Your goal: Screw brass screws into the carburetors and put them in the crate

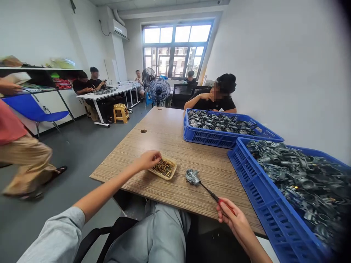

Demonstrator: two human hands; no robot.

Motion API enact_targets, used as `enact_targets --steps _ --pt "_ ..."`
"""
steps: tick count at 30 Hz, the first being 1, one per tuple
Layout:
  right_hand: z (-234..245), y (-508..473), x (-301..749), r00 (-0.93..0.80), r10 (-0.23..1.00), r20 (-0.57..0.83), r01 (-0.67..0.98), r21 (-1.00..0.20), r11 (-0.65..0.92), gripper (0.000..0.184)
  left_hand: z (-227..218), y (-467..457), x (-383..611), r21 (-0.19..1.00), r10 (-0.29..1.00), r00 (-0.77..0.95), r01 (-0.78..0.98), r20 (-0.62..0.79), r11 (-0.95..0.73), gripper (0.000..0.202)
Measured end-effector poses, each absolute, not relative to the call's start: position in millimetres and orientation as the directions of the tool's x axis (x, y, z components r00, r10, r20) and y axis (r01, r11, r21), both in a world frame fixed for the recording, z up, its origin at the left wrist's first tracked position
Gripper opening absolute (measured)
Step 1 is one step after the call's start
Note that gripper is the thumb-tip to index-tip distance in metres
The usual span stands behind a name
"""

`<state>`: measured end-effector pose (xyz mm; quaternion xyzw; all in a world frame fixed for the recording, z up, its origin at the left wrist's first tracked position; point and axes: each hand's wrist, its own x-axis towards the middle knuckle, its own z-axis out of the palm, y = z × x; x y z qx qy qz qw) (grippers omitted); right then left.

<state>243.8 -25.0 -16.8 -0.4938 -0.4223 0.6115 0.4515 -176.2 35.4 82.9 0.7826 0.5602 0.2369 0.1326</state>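
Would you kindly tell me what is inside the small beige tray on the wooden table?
The small beige tray holds a heap of small brass-coloured metal pieces. The left hand reaches in at its near-left corner, covering whatever lies beneath the fingers; the tray's floor is hidden too.

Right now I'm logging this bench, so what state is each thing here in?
left hand: fingers dipped into the tray
small tray: on the table, holding brass parts
right hand: closed on the screwdriver
screwdriver: tip at the metal part
metal part: lying on the table
near blue crate: full of metal parts
far blue crate: full
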Motion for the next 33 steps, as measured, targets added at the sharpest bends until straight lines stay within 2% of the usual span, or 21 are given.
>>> enact_targets --steps 2,9,13,18,24,28,33 --pt "-15 -25 244 -0.118 0.966 -0.23 -0.135 -0.96 -0.245 0.057 89 45 -194 0.373 0.961 0.245 0.886 0.132 -0.277 0.018" --pt "-10 -32 241 -0.113 0.969 -0.218 -0.136 -0.963 -0.233 0.056 83 61 -206 0.244 0.968 0.248 0.942 -0.046 -0.23 0.016" --pt "-13 -34 241 -0.114 0.971 -0.21 -0.133 -0.966 -0.224 0.054 75 62 -201 0.181 0.97 0.223 0.962 -0.098 -0.203 0.016" --pt "-17 -32 242 -0.119 0.972 -0.203 -0.125 -0.968 -0.218 0.056 72 61 -200 0.15 0.972 0.209 0.97 -0.106 -0.192 0.016" --pt "-22 -31 244 -0.106 0.971 -0.213 -0.114 -0.968 -0.225 0.058 77 67 -207 0.193 0.963 0.244 0.956 -0.112 -0.22 0.013" --pt "-25 -30 245 -0.105 0.97 -0.219 -0.117 -0.966 -0.231 0.059 90 69 -210 0.205 0.969 0.244 0.951 -0.045 -0.23 0.017" --pt "-26 -30 245 -0.107 0.972 -0.21 -0.12 -0.968 -0.222 0.057 94 65 -205 0.163 0.979 0.203 0.965 0.028 -0.205 0.023"
